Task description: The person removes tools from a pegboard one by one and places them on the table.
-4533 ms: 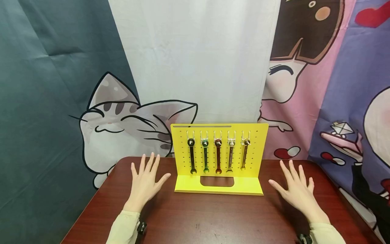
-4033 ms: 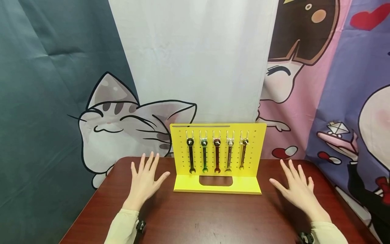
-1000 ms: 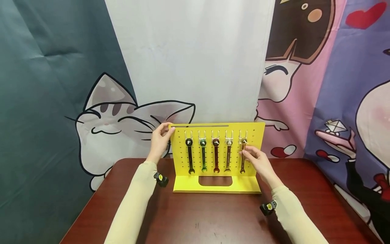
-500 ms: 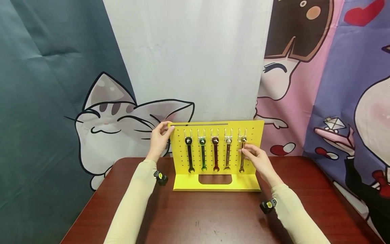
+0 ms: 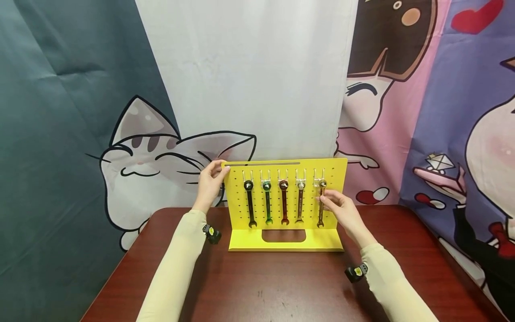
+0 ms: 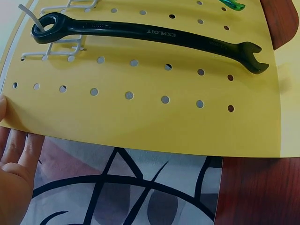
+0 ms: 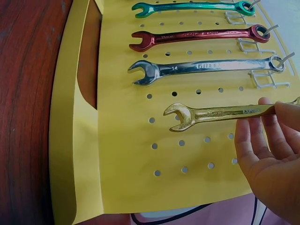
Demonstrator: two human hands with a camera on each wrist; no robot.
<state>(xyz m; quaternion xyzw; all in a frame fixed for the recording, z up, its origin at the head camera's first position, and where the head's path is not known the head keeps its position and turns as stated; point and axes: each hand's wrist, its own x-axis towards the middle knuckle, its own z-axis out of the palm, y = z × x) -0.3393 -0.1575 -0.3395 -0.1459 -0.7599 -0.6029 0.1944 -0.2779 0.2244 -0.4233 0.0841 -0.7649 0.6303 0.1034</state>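
A yellow pegboard stand (image 5: 231, 201) stands upright on the table, a row of combination wrenches hanging from its white hooks. My left hand (image 5: 210, 184) grips the board's upper left corner, thumb in front and fingers behind. Nearest to it hangs the black wrench (image 6: 150, 33). On the right, my right hand (image 5: 343, 213) pinches the gold wrench (image 7: 220, 113) by its shank between thumb and fingers. Its open end points down, slightly off the board. Whether its ring end is still on the hook, I cannot tell. Silver (image 7: 206, 66), red (image 7: 201, 36) and green (image 7: 192, 7) wrenches hang to its left.
The dark red wooden table (image 5: 257, 286) extends in front of the stand and to both sides. A flat base (image 5: 245, 243) with a cut-out slot juts forward from the board. Close behind hangs a printed cloth (image 5: 265, 80) with cartoon figures.
Both hands have come from spread beside the stand to the board: the left onto its corner, the right onto the gold wrench. Lately that wrench has shifted slightly right against its hook.
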